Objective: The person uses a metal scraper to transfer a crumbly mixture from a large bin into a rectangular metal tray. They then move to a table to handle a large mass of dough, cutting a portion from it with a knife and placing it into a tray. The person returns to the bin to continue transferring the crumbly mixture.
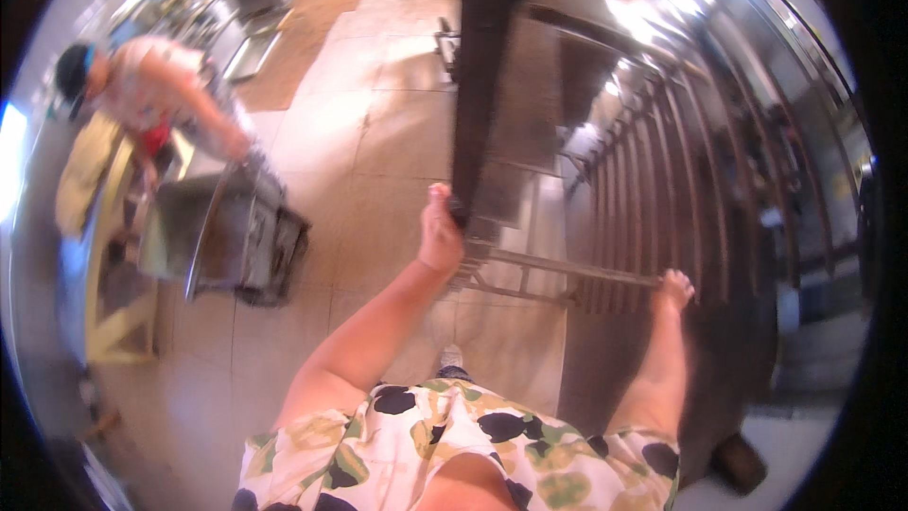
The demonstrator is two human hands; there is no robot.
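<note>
A tall dark metal rack (605, 270) with several parallel bars stands in front of me and reaches to the right. My left hand (441, 235) is closed against its thick dark upright post (480, 85), part of the fingers hidden on the far side. Lower on the right, my right hand (674, 290) is wrapped around the end of the rack's horizontal rail. Both arms are stretched forward and apart. Some of the rack is smeared by motion.
At left a person (161, 85) in a cap leans over a grey wheeled bin (265, 246), beside a pale yellow frame (118, 322). Metal equipment (255, 38) stands at the far left. Under me is a tiled floor (378, 147); a dark block (738, 462) lies at lower right.
</note>
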